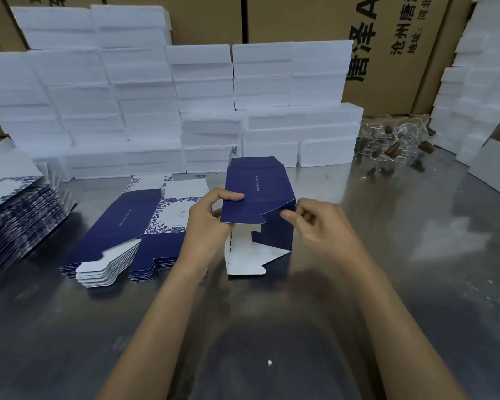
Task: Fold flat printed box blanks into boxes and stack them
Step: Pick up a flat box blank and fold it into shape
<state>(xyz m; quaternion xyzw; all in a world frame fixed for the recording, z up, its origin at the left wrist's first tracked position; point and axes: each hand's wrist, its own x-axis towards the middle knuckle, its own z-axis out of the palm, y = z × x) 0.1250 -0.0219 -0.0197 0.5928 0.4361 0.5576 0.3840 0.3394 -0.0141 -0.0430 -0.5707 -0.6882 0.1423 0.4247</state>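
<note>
Table (387,255): brushed metal, semi-glossy, smeared reflections. Box (257,189) and blanks (122,226): thin printed card, matt navy outside, plain white inside; blocks (145,111) behind look like white foam, grainy matt. Cartons (393,53) at back are brown corrugated board, and the jars (393,142) are clear and glossy with brown cork-like stoppers, glass or plastic can't tell.
</note>
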